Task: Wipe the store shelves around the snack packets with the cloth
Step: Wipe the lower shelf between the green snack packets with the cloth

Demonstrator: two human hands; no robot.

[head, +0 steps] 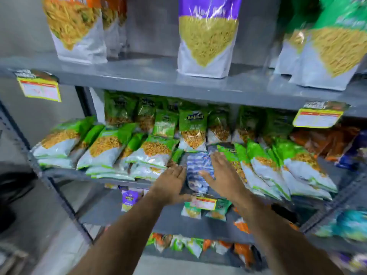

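Observation:
A blue-and-white striped cloth (197, 171) lies in a gap on the grey middle shelf (65, 172), between rows of green snack packets (107, 143). My right hand (223, 175) rests flat on the cloth's right side, fingers spread, its outer edge against the leaning green packets (266, 165) to the right. My left hand (171, 181) is flat and open just left of the cloth, at the shelf's front edge, next to the stacked packets. More green packets (191, 128) stand behind the gap.
The upper shelf (151, 76) carries large orange, purple (207, 34) and green pouches. Yellow price tags (40, 89) hang from the shelf edges. Lower shelves hold small purple, green and orange packets (243, 252). Orange packets (325, 141) lie far right. A slanted metal upright (59, 197) stands left.

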